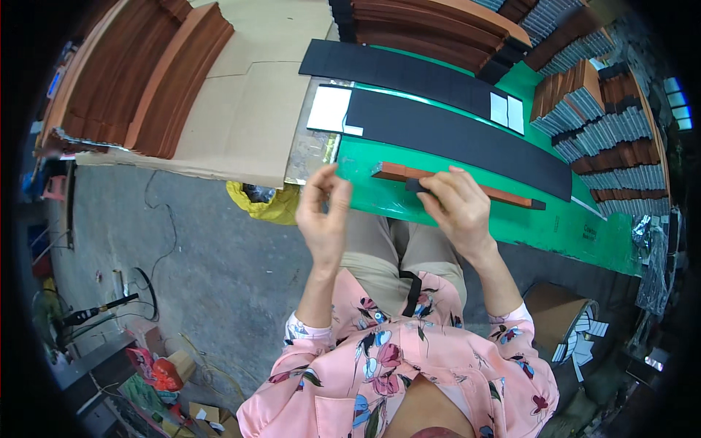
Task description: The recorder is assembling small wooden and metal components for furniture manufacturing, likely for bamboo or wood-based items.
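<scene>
A long reddish-brown strip (504,195) lies on the green table top (383,204) in front of me. Its far-right end carries a black cap. Above the strip, my right hand (461,208) pinches a small black piece (416,185) between thumb and fingers; it covers part of the strip's middle. Left of the strip's end, my left hand (323,212) is raised over the table edge, its fingers bent and thumb apart, with nothing seen in it. Behind the strip lie two long black panels (453,130) (409,69), white sheets on their ends.
Stacked brown strips (182,80) stand on cardboard (248,109) at the left. More stacks (569,95) line the right and back of the table. A yellow bag (266,208) hangs below the table edge. A round bin (558,314) with white scraps stands at lower right.
</scene>
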`<state>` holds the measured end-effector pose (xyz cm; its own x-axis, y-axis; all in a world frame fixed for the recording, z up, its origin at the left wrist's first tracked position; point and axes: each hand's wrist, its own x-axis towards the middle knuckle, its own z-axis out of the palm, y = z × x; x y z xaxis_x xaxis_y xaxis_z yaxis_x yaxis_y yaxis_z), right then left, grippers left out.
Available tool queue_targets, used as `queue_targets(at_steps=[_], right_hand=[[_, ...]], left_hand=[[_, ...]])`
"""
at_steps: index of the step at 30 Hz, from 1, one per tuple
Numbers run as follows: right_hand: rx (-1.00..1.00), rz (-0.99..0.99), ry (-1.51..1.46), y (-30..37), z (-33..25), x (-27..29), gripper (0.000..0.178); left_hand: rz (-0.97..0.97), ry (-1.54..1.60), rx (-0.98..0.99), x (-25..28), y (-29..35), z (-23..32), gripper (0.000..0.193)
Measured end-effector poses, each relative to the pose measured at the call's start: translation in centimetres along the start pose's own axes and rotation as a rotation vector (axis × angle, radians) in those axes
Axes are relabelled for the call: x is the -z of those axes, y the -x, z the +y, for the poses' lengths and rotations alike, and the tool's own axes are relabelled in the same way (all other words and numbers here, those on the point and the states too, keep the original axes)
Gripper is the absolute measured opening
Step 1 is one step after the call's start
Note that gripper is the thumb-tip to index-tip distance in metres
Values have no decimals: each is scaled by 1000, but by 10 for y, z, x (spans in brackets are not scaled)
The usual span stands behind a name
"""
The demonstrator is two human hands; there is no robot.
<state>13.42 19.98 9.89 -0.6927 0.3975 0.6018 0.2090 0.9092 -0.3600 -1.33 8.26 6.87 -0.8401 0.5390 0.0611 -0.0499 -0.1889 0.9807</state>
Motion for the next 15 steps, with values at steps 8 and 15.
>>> queue_targets(at_steps=[8, 15], right_hand=[[-474, -23, -292, -2, 1, -21, 20], [-445, -90, -235, -7, 5, -34, 20]], left_hand=[[-398, -291, -84, -2, -19, -26, 30], [-504, -242, -55, -7, -30, -39, 30]])
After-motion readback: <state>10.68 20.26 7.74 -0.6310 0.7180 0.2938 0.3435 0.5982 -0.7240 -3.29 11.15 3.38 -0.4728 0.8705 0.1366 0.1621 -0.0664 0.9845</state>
